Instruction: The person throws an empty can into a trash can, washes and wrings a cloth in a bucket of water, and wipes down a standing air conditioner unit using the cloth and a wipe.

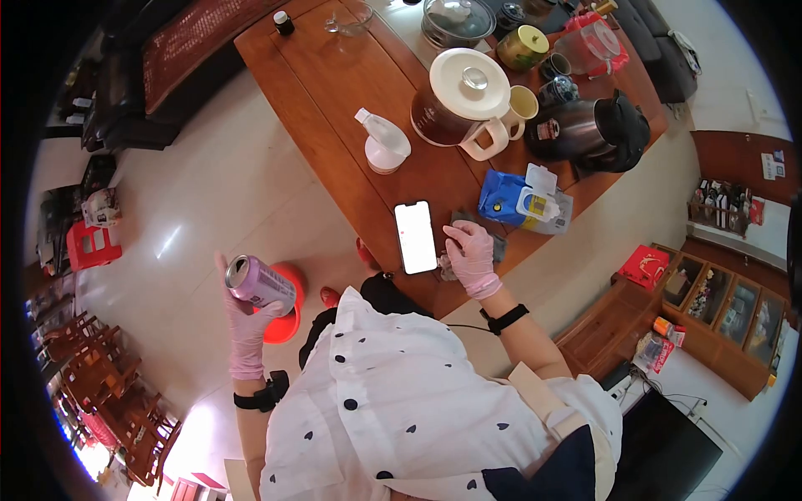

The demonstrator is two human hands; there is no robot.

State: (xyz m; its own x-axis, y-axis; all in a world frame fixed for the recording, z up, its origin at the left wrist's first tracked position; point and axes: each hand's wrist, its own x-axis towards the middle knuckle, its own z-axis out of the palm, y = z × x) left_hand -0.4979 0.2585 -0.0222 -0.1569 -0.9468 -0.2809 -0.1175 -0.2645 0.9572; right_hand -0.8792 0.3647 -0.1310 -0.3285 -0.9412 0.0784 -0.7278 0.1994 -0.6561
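Observation:
My left hand [247,321], in a pink glove, is wrapped round a purple drink can [261,284]. The can is tilted, with its opened top towards the upper left, and is held in front of a red bucket [288,321] on the floor. At the table's near edge, my gloved right hand [473,257] has its fingers curled down on a crumpled grey cloth [499,248], which is partly hidden under the hand. Left of that hand lies a phone [416,237] with a bright white screen. A blue pack of wipes [505,197] sits just beyond the right hand, its lid raised.
On the wooden table [334,159] stand a white spray bottle [384,146], a glass jug with a cream lid [462,96], a yellow cup [521,108] and a steel thermos jug [585,134]. Glassware and a green-gold tin [523,48] are farther back. A red stool [92,245] stands far left.

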